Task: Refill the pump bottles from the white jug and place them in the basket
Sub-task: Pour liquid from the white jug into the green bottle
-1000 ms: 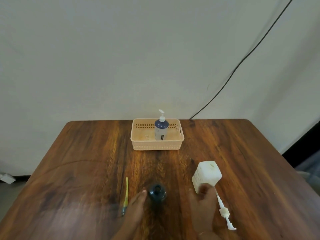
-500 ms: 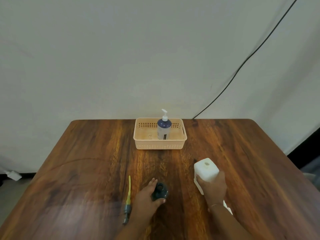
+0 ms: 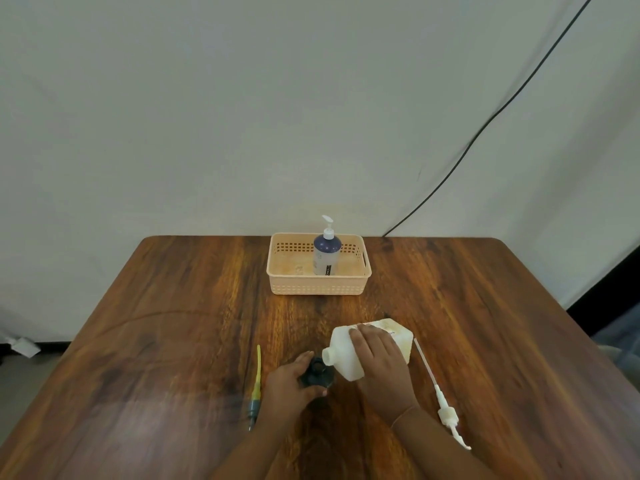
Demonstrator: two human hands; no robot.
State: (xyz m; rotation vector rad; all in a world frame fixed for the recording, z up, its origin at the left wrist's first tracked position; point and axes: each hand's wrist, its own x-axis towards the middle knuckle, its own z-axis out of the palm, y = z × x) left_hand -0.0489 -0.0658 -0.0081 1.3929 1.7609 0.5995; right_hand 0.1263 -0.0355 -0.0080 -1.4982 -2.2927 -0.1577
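1. The right hand point(image 3: 379, 358) wraps over the white jug point(image 3: 367, 348) and holds it tipped on its side, spout point(image 3: 328, 356) aimed left and down at the open dark bottle point(image 3: 317, 374). This tilt brings the spout just beside the bottle mouth, probably so the liquid drops straight in.
2. The left hand point(image 3: 289, 386) curls around the dark bottle, fingers on its far side and thumb near, pinning it upright on the table point(image 3: 173, 323) so the jug cannot knock it over.
3. No liquid stream is discernible; whether flow has begun cannot be determined.
4. The white pump head point(image 3: 446, 415) with its dip tube lies flat to the right of the right forearm, set clear of the pouring zone and within reach for refitting.
5. A yellow-tubed pump part point(image 3: 256, 386) lies left of the left hand.
6. The basket point(image 3: 287, 289) sits at the far table edge, holding one capped pump bottle point(image 3: 326, 251) upright toward its right half; space remains at its left.
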